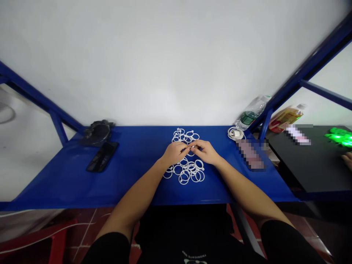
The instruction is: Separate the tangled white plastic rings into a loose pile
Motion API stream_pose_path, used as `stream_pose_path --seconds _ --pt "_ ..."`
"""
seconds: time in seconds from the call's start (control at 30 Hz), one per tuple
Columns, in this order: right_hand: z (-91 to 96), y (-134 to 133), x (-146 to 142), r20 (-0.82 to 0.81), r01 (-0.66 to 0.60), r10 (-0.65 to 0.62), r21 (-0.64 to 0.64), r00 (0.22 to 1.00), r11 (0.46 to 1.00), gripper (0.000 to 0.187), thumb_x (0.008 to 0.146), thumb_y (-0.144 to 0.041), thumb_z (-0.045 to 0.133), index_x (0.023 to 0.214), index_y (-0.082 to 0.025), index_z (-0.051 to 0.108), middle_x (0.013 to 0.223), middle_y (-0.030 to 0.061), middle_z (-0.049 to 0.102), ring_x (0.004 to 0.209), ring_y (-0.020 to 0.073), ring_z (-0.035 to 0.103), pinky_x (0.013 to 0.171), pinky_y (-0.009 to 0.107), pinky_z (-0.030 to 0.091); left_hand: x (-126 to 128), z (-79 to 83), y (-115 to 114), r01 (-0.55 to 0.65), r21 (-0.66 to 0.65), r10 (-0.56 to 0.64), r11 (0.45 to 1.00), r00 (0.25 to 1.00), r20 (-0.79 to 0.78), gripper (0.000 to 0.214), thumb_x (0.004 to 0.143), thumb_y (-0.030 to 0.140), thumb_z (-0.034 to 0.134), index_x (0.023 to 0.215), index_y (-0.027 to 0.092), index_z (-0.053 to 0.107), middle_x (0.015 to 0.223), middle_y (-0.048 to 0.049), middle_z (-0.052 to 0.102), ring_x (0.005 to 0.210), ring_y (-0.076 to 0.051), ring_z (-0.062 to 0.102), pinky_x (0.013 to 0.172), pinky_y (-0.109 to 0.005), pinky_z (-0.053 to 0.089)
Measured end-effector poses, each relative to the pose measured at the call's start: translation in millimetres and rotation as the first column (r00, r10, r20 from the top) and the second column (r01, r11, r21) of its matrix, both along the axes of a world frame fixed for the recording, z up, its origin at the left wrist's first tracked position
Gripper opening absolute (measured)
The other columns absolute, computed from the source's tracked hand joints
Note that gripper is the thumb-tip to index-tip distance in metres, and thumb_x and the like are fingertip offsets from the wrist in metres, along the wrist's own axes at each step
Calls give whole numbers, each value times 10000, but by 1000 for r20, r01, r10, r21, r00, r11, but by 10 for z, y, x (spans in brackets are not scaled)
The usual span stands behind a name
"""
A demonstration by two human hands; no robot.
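My left hand (176,152) and my right hand (205,151) meet over the blue table, fingertips pinched together on a white curtain ring (191,154). Fingers cover its upper part; a bit of its lower curve shows between the hands. In front of my wrists, towards me, lies a loose pile of white curtain rings (189,171), several of them overlapping, with small knobs or eyelets on their rims. Beyond my fingers sits a second group of white curtain rings (180,138), partly hidden by my hands.
The blue table (137,183) runs up to a white wall. On the left lie a black phone (102,157) and a dark plastic bag (97,132). To the right are a coiled white cable (235,134), a clear bottle (251,114) and a blurred-out item (251,156). Blue frame posts (266,124) flank it.
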State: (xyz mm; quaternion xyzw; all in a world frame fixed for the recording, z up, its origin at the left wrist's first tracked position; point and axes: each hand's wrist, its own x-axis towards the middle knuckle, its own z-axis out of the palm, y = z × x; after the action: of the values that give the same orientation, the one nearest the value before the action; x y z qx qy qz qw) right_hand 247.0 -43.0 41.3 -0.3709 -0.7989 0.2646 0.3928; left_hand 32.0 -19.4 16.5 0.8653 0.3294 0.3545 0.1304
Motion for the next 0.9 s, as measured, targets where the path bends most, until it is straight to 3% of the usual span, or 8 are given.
stream_pose_path --seconds 0.13,0.37,0.73,0.9 --pt "26 -1 -11 -13 -25 25 17 1000 1000 223 988 -234 563 1069 -227 771 946 46 773 829 170 705 770 304 544 -22 6 12 -15 61 15 998 1000 6 362 1043 372 524 777 196 693 678 -16 666 651 -150 616 686 -303 485" --pt "-17 63 -94 -121 26 -36 -83 992 996 229 899 -175 564 926 -216 788 871 28 781 775 166 715 736 294 560 -60 84 8 -2 183 9 983 999 -39 378 1057 365 510 772 197 692 673 -21 669 661 -158 628 679 -325 470" --pt "-62 15 -94 -208 -48 21 -125 978 991 236 899 -174 539 974 -200 762 845 26 736 743 155 689 729 295 563 -58 127 -17 8 173 6 985 996 -84 340 1033 345 515 789 200 702 703 -32 690 715 -169 649 717 -335 461" --pt "-117 23 -86 -222 -58 27 -138 975 989 263 805 -116 501 859 -199 745 783 15 718 693 153 659 692 289 549 -1 104 -54 60 161 -44 985 993 -106 404 1046 368 482 725 204 664 691 -29 677 680 -165 629 704 -334 470"
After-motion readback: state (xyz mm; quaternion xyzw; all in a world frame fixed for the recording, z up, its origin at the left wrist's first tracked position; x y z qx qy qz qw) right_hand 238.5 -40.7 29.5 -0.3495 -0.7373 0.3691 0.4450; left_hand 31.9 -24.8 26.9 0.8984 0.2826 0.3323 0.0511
